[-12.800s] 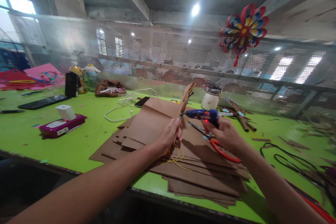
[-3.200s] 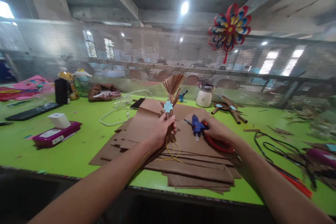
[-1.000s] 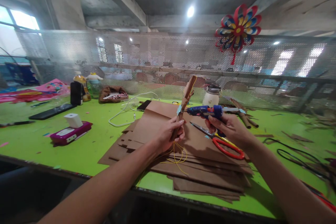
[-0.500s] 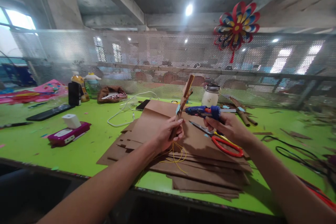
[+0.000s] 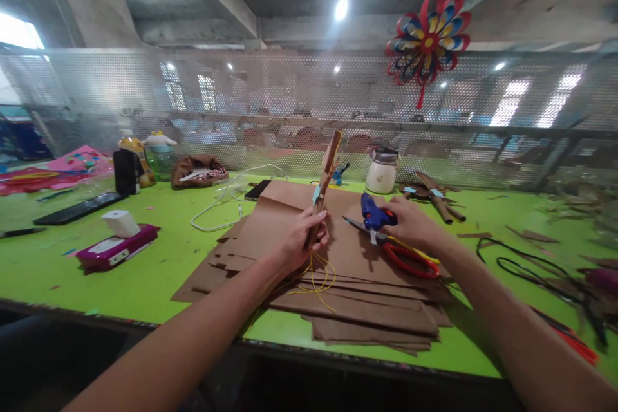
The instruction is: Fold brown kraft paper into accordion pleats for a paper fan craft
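Observation:
My left hand [image 5: 305,237] is closed round the lower end of a rolled brown paper stick [image 5: 329,164], which stands nearly upright with a light blue scrap on its side. Thin yellow string [image 5: 316,283] trails below that hand. In my right hand [image 5: 408,222] is a blue hot glue gun [image 5: 373,211], its body turned away from the stick. Under the glue gun lie scissors with red handles [image 5: 410,262], resting on a stack of brown kraft paper [image 5: 290,206]. The far ends of the right fingers are partly hidden behind the glue gun.
A white-filled jar [image 5: 381,171] and more rolled paper sticks [image 5: 437,199] stand or lie at the back right. Black cord [image 5: 531,270] loops at right. A purple power strip [image 5: 117,249] with a white charger, a white cable [image 5: 207,227] and bottles [image 5: 161,153] are at left.
The glue gun has moved away from the paper stick and turned, its nozzle no longer against the stick. My left hand still grips the stick. The view has shifted slightly.

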Tool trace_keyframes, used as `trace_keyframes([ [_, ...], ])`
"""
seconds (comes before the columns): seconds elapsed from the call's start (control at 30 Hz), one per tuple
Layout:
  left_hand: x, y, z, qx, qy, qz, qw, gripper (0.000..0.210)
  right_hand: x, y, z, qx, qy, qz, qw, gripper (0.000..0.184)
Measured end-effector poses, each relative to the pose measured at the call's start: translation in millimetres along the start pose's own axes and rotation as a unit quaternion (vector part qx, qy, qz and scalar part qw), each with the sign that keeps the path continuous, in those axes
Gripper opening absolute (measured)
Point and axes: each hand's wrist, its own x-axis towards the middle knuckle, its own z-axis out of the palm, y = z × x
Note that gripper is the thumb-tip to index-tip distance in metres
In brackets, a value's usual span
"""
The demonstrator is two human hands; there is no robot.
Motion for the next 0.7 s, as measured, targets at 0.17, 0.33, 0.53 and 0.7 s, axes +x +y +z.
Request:
trace_keyframes([
  [0.17,-1.3,0.8,1.8,0.017,-0.003,-0.021,1.000,0.018,-0.8,11.8,10.5,-0.035,-0.084,0.013,0.996,0.029],
  [0.33,-2.3,-0.1,2.9,0.030,-0.016,-0.033,0.999,0.019,-0.6,21.6,8.9,-0.038,-0.197,0.025,0.979,0.026],
  [0.53,-2.4,-1.4,3.4,0.041,-0.020,-0.053,0.998,0.020,-0.8,20.5,-7.8,0.005,-0.154,0.034,0.988,0.035],
  [0.7,-3.6,-8.8,5.3,0.057,-0.059,-0.045,0.996,0.020,1.2,-6.3,-13.4,0.211,0.092,0.061,0.971,0.031],
])
